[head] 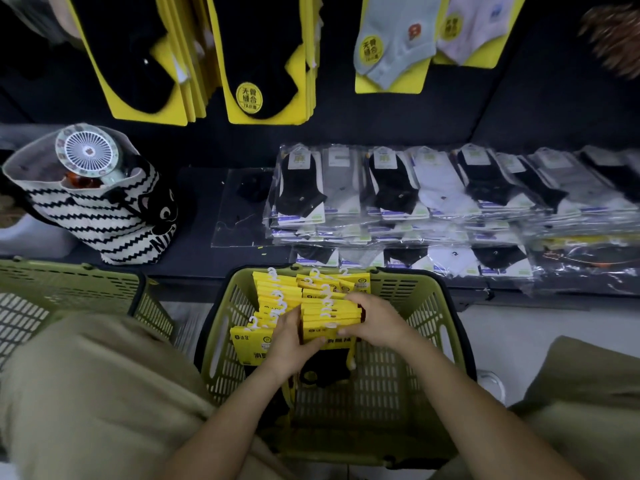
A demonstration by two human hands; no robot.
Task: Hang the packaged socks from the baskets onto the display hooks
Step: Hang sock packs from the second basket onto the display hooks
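A green plastic basket [429,344] stands in front of me with several yellow-carded sock packs with white hooks. My left hand [289,342] and my right hand [375,322] grip a stack of sock packs [330,318] from either side, inside the basket. A second row of sock packs [273,299] leans to the left of it. Black socks hang below the held cards. On the dark wall above hang yellow-backed black socks [256,57] and pale socks [398,43].
A second green basket [65,289] sits at the left. On the dark shelf stand a striped tote bag [104,216] with a small fan in it, and rows of clear-bagged socks [433,195]. My knees frame the basket.
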